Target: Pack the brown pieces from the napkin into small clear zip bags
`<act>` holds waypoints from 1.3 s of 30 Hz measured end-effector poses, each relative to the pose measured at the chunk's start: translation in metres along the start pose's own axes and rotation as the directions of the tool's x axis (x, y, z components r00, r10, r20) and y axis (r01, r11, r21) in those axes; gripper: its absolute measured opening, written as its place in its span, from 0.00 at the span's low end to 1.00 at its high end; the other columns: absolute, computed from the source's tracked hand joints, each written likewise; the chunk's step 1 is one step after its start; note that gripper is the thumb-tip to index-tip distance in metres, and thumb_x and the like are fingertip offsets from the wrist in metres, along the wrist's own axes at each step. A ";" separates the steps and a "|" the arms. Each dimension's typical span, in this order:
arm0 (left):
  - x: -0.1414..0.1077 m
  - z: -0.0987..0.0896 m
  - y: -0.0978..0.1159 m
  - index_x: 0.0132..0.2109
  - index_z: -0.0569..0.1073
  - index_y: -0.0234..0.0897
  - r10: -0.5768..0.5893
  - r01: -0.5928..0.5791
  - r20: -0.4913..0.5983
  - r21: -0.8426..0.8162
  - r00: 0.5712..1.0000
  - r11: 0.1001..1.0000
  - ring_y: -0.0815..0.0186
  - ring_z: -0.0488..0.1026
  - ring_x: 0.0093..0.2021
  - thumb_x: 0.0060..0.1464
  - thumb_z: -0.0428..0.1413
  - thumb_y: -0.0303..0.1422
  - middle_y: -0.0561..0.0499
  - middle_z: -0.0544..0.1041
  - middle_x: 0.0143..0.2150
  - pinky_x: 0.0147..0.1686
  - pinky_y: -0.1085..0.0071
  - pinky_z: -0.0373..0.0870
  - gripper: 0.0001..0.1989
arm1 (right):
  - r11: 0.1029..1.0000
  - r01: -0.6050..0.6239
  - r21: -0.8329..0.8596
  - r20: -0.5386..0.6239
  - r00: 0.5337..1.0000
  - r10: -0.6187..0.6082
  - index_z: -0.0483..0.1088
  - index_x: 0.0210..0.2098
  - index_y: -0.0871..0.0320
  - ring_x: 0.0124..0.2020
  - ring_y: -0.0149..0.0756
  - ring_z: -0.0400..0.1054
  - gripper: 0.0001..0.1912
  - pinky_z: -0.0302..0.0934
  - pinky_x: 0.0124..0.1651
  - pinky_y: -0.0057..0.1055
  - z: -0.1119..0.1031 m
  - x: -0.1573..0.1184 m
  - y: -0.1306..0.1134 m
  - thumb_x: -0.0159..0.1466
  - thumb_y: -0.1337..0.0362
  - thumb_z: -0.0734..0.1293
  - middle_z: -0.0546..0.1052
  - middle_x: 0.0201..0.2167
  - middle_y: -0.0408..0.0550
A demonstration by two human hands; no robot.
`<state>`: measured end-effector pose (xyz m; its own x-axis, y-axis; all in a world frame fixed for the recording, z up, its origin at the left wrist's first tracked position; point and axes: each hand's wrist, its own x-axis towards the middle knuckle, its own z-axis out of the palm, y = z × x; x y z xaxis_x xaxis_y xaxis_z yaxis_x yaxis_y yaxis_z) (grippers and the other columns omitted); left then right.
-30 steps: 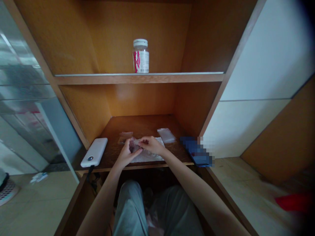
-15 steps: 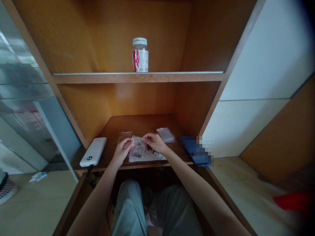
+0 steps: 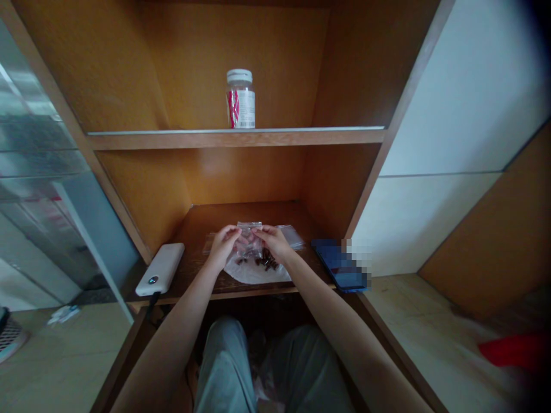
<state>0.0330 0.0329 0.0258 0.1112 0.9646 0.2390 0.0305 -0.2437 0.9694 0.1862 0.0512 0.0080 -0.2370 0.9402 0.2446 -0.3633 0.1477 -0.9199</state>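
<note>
My left hand [image 3: 224,246] and my right hand [image 3: 271,241] pinch opposite sides of the upper edge of a small clear plastic bag [image 3: 249,238], holding it upright. Below it lies a white paper sheet [image 3: 258,275] with a scatter of small dark pieces [image 3: 266,261] on it. A flat, clear plastic bag [image 3: 291,236] lies just beyond my right hand. Another clear bag [image 3: 209,244] sits behind my left hand, partly hidden. I cannot tell what the held bag contains.
A white power bank [image 3: 160,269] lies at the left of the brown wooden shelf [image 3: 193,275], and a blurred phone [image 3: 340,265] lies at the right. Above, a clear jar with a white lid [image 3: 240,100] stands on a wooden shelf board [image 3: 172,139].
Both hands have moved up and closer together. The clear bag has risen from the paper sheet and stands upright between them. The dark pieces now show on the sheet.
</note>
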 end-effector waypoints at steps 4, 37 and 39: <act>0.011 0.005 -0.010 0.34 0.66 0.36 0.034 -0.034 -0.011 0.007 0.999 0.999 0.70 0.68 0.17 0.49 0.51 0.44 0.54 0.71 0.18 0.14 0.79 0.57 0.15 | 0.996 0.069 -0.060 -0.021 0.997 -0.070 0.71 0.25 0.60 0.20 0.26 0.63 0.13 0.58 0.25 0.25 -0.010 0.011 0.009 0.48 0.56 0.69 0.72 0.20 0.42; -0.002 0.004 -0.027 0.31 0.66 0.33 -0.019 0.019 0.010 -0.072 1.000 0.997 0.70 0.69 0.15 0.46 0.54 0.43 0.52 0.73 0.22 0.11 0.78 0.59 0.15 | 0.960 0.160 -0.228 -0.089 0.979 -0.184 0.65 0.21 0.58 0.15 0.27 0.61 0.16 0.56 0.20 0.25 -0.016 -0.003 0.023 0.51 0.51 0.66 0.69 0.17 0.42; -0.003 0.004 -0.027 0.31 0.67 0.33 -0.032 0.033 0.025 -0.064 0.999 0.997 0.70 0.69 0.16 0.46 0.54 0.43 0.50 0.74 0.23 0.12 0.78 0.60 0.15 | 0.961 0.157 -0.226 -0.081 0.981 -0.179 0.65 0.21 0.58 0.14 0.27 0.61 0.16 0.55 0.19 0.25 -0.015 -0.003 0.023 0.51 0.51 0.66 0.69 0.17 0.42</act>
<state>0.0360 0.0365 -0.0010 0.1349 0.9691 0.2067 -0.0293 -0.2046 0.9784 0.1925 0.0560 -0.0185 -0.0946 0.9202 0.3798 -0.1825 0.3590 -0.9153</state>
